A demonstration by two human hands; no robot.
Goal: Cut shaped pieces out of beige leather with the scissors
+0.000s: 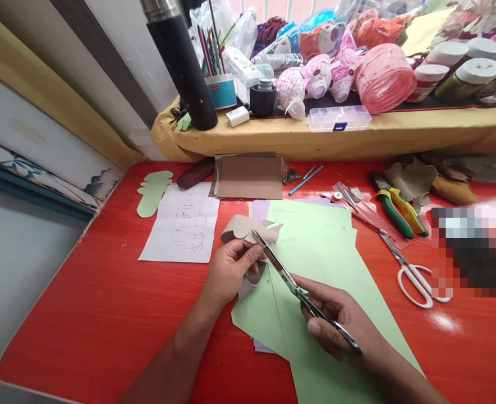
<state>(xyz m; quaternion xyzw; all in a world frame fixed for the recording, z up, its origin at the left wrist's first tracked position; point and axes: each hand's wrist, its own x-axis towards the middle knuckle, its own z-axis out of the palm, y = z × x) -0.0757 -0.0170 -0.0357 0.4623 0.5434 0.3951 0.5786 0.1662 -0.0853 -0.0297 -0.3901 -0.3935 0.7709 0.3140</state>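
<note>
Between the thumb and fingers of my left hand (230,270) is a curled piece of beige leather-like sheet (240,225) with a scalloped edge. My right hand (336,317) is wrapped round the handles of dark-handled metal scissors (280,269). The scissors' blades point up and left, with their tips at the edge of the sheet by my left thumb. Large light green paper sheets (311,241) lie under both hands. Part of the curled sheet hangs below my left fingers, partly hidden by them.
White-handled scissors (418,280) and green-yellow pliers (393,207) lie at the right. A drawn pattern sheet (184,224) and a green cutout (152,196) lie at the left. Brown sheets (250,177) lie behind my hands. A black flask (183,73) stands on the crowded back ledge.
</note>
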